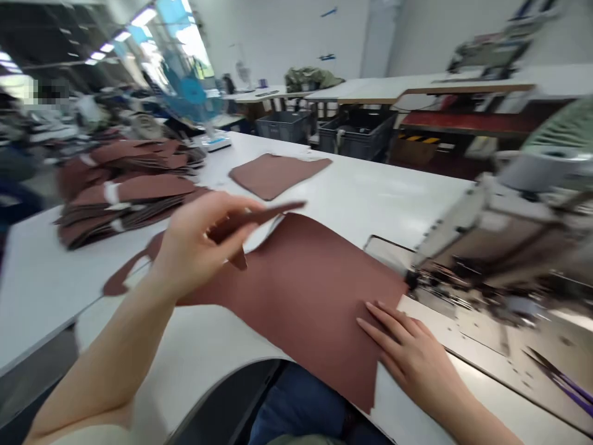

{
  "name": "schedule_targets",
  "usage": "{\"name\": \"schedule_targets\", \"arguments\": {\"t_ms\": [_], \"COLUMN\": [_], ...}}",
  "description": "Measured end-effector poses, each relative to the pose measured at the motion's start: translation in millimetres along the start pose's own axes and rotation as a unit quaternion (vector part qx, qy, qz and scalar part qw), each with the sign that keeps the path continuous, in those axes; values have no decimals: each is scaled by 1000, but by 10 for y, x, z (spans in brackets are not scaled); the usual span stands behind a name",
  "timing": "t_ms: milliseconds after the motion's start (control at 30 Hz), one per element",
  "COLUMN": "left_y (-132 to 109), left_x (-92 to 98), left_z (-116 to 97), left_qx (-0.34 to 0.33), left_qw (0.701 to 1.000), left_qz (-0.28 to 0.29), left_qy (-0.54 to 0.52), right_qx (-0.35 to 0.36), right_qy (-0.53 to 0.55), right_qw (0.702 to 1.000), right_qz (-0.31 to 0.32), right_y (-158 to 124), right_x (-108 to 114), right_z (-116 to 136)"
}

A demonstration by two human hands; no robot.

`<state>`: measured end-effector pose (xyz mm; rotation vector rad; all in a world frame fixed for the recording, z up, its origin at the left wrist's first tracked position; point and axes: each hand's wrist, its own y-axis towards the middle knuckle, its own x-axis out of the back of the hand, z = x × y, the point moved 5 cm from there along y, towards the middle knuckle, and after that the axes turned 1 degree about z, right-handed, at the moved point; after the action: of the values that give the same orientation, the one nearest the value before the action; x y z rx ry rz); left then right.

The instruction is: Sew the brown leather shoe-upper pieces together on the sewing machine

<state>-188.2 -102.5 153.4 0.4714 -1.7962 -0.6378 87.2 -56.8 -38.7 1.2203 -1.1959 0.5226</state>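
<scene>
A large brown fabric piece lies on the white table in front of me, its right edge at the sewing machine. My left hand is raised over its left side, fingers pinched on a brown strap that belongs to the piece; the strap loops down to the left. My right hand lies flat on the fabric's near right corner, fingers stretched out.
A stack of brown fabric pieces sits at the left of the table. A single brown piece lies further back. Dark plastic crates stand behind the table. Purple-handled scissors lie at the right.
</scene>
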Motion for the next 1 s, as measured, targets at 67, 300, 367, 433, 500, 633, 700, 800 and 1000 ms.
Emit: {"name": "schedule_targets", "arguments": {"t_ms": [67,300,367,433,500,633,700,800,1000], "left_y": [17,-247,-278,-267,-242,-238,-246,-255,-262], "left_x": [-482,-2174,-2329,-2357,-2344,-2362,-2384,-2411,-2441], "left_z": [-519,-1056,-1062,-1049,-1027,-1009,-1006,-1000,-987], "left_qx": [-177,-353,-339,-313,-286,-286,-292,-294,-283], "left_qw": [980,859,846,850,856,844,840,839,835], "left_qz": [88,366,403,409,403,400,396,395,419], "left_qy": [-7,-55,-82,-116,-154,-214,-228,-231,-218], "right_qx": [-28,-91,-98,-101,-108,-112,-114,-117,-125], "right_qy": [25,109,117,117,113,102,99,100,99], "right_qw": [999,987,986,987,988,988,987,986,986], "right_qz": [38,75,62,38,17,-29,-55,-65,-52], "right_y": [5,-14,-38,-62,-80,-88,-87,-84,-83], "right_x": [-9,35,47,45,30,23,36,37,34], "right_z": [-5,-35,-22,-9,-5,-6,-15,-28,-24]}}
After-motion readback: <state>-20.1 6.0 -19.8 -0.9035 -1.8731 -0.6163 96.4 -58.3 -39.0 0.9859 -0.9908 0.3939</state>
